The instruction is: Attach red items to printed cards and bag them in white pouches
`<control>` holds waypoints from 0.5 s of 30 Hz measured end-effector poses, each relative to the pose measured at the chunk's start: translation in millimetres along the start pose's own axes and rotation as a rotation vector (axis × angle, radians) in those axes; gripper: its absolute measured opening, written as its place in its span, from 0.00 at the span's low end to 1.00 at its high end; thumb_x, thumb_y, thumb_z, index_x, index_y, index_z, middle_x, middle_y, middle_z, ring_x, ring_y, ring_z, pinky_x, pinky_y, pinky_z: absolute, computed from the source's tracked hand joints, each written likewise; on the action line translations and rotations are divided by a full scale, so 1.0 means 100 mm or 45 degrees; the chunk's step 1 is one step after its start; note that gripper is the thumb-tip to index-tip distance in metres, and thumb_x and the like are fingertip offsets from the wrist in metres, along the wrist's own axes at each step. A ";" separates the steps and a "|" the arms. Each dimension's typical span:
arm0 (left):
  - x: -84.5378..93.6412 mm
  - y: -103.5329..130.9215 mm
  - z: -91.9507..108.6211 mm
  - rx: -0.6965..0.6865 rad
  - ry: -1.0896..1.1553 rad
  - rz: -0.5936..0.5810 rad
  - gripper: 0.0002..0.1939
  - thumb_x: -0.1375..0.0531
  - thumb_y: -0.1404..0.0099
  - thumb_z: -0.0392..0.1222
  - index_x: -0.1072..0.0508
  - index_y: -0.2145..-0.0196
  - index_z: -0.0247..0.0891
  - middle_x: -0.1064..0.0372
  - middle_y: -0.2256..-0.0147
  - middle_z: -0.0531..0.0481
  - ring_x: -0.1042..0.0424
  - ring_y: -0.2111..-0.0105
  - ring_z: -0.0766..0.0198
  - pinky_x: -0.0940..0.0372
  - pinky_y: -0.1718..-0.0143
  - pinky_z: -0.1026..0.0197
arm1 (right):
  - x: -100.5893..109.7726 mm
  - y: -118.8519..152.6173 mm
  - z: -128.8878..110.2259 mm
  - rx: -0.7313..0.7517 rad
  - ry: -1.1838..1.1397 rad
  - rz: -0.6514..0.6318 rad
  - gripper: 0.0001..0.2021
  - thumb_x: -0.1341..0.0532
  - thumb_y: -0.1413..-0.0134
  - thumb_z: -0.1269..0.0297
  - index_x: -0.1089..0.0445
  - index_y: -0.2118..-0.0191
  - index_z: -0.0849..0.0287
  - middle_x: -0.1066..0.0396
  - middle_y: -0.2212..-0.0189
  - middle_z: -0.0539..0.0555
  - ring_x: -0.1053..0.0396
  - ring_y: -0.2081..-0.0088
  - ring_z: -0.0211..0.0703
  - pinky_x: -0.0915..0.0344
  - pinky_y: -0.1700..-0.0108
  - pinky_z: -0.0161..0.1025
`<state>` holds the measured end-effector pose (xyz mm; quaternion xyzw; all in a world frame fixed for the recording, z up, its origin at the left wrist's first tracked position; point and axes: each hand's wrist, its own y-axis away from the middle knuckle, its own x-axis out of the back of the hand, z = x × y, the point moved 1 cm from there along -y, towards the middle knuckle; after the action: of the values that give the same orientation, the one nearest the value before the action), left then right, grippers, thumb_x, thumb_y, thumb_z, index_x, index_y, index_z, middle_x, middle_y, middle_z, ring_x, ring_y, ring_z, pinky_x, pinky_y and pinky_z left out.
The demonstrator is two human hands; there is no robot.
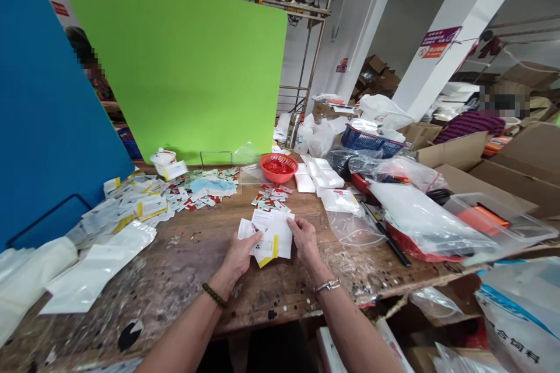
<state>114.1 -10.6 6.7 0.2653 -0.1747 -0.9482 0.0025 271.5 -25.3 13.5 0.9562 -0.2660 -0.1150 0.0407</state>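
Note:
My left hand (242, 252) is closed on several printed papers (263, 245), white with a yellow strip, its thumb lying on top. At their right edge my right hand (305, 239) pinches a white printed leaflet (282, 230) between thumb and fingers. The papers overlap and fan out just above the wooden table. Just beyond them lie small red, white and green packets (272, 197) in a loose pile. Farther back stands a red plastic basket (278, 169) with small red pieces inside.
On the left lie heaps of white-and-yellow packets (146, 205) and white plastic bags (102, 262). Green (175, 70) and blue (48, 81) panels stand behind. To the right are stacked white leaflets (324, 173), a red tray (424, 250) with plastic bags, a clear box (494, 218) and cardboard cartons.

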 end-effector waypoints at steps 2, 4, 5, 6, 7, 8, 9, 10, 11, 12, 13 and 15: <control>0.04 -0.02 0.07 -0.007 0.037 0.059 0.16 0.30 0.60 0.28 0.25 0.70 0.31 0.23 0.73 0.47 0.24 0.75 0.58 0.27 0.69 0.56 | 0.03 -0.04 -0.01 0.014 -0.028 0.024 0.18 0.32 0.71 0.51 0.33 0.78 0.61 0.34 0.83 0.46 0.42 0.81 0.34 0.44 0.78 0.33; 0.09 -0.02 0.19 -0.007 0.106 0.120 0.14 0.32 0.56 0.25 0.25 0.69 0.31 0.23 0.73 0.48 0.24 0.76 0.60 0.27 0.67 0.57 | 0.06 -0.07 -0.01 0.038 -0.039 0.049 0.17 0.32 0.71 0.52 0.32 0.77 0.60 0.33 0.83 0.47 0.41 0.80 0.35 0.43 0.78 0.33; 0.13 -0.02 0.27 -0.001 0.154 0.146 0.13 0.34 0.53 0.24 0.26 0.68 0.31 0.23 0.73 0.49 0.24 0.75 0.61 0.27 0.66 0.57 | 0.06 -0.08 -0.01 0.040 -0.038 0.042 0.17 0.32 0.71 0.52 0.32 0.77 0.60 0.32 0.82 0.47 0.40 0.80 0.35 0.43 0.78 0.33; 0.16 0.00 0.34 0.011 0.206 0.170 0.12 0.36 0.51 0.23 0.26 0.68 0.32 0.23 0.73 0.50 0.24 0.75 0.61 0.27 0.65 0.57 | 0.04 -0.09 0.00 0.033 -0.033 0.015 0.17 0.32 0.71 0.53 0.32 0.77 0.60 0.32 0.82 0.48 0.39 0.79 0.36 0.43 0.78 0.33; 0.21 0.03 0.41 0.029 0.257 0.189 0.12 0.38 0.49 0.22 0.26 0.67 0.32 0.23 0.73 0.50 0.23 0.74 0.62 0.26 0.63 0.57 | 0.00 -0.09 0.02 0.018 -0.023 -0.026 0.16 0.32 0.71 0.53 0.32 0.76 0.60 0.31 0.82 0.48 0.39 0.79 0.36 0.43 0.78 0.33; 0.25 0.08 0.48 0.055 0.301 0.200 0.12 0.39 0.47 0.21 0.26 0.66 0.32 0.23 0.73 0.50 0.23 0.73 0.61 0.26 0.62 0.57 | -0.07 -0.10 0.05 0.000 -0.008 -0.078 0.16 0.32 0.71 0.54 0.31 0.76 0.60 0.31 0.82 0.48 0.39 0.80 0.36 0.43 0.78 0.33; 0.30 0.14 0.53 0.089 0.334 0.202 0.11 0.40 0.46 0.22 0.26 0.66 0.32 0.23 0.73 0.49 0.23 0.72 0.61 0.26 0.61 0.56 | -0.17 -0.10 0.09 -0.017 0.017 -0.139 0.15 0.32 0.71 0.54 0.31 0.77 0.60 0.31 0.83 0.48 0.38 0.80 0.37 0.43 0.78 0.33; 0.35 0.22 0.57 0.123 0.358 0.184 0.11 0.41 0.44 0.22 0.26 0.65 0.31 0.23 0.72 0.48 0.22 0.72 0.60 0.26 0.61 0.55 | -0.30 -0.10 0.14 -0.028 0.058 -0.202 0.14 0.33 0.70 0.55 0.32 0.77 0.59 0.32 0.84 0.48 0.39 0.81 0.37 0.44 0.79 0.33; 0.40 0.30 0.60 0.159 0.372 0.147 0.10 0.42 0.43 0.23 0.26 0.64 0.31 0.23 0.72 0.47 0.22 0.70 0.59 0.26 0.60 0.55 | -0.46 -0.09 0.20 -0.034 0.108 -0.264 0.13 0.33 0.70 0.56 0.32 0.78 0.59 0.32 0.85 0.47 0.39 0.81 0.37 0.45 0.79 0.33; 0.46 0.37 0.62 0.182 0.377 0.112 0.10 0.41 0.43 0.24 0.26 0.64 0.31 0.22 0.71 0.46 0.22 0.69 0.57 0.26 0.60 0.55 | -0.65 -0.08 0.25 -0.036 0.159 -0.323 0.12 0.33 0.70 0.57 0.33 0.79 0.58 0.33 0.86 0.47 0.39 0.82 0.37 0.45 0.80 0.33; 0.51 0.45 0.64 0.187 0.381 0.069 0.11 0.41 0.43 0.24 0.26 0.63 0.30 0.22 0.70 0.45 0.22 0.68 0.56 0.26 0.60 0.55 | -0.86 -0.05 0.31 -0.033 0.204 -0.380 0.11 0.33 0.70 0.59 0.34 0.80 0.57 0.34 0.86 0.46 0.39 0.82 0.37 0.45 0.80 0.33; 0.62 0.57 0.69 0.165 0.391 0.043 0.12 0.39 0.45 0.24 0.25 0.62 0.30 0.22 0.68 0.44 0.22 0.66 0.55 0.26 0.60 0.56 | -1.30 0.02 0.42 -0.020 0.265 -0.481 0.09 0.34 0.70 0.62 0.35 0.81 0.56 0.34 0.87 0.46 0.39 0.83 0.37 0.45 0.80 0.33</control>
<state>21.0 -47.2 49.6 0.4039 -0.2375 -0.8830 0.0282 152.0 40.0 -1.3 0.9955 -0.0754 -0.0233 0.0530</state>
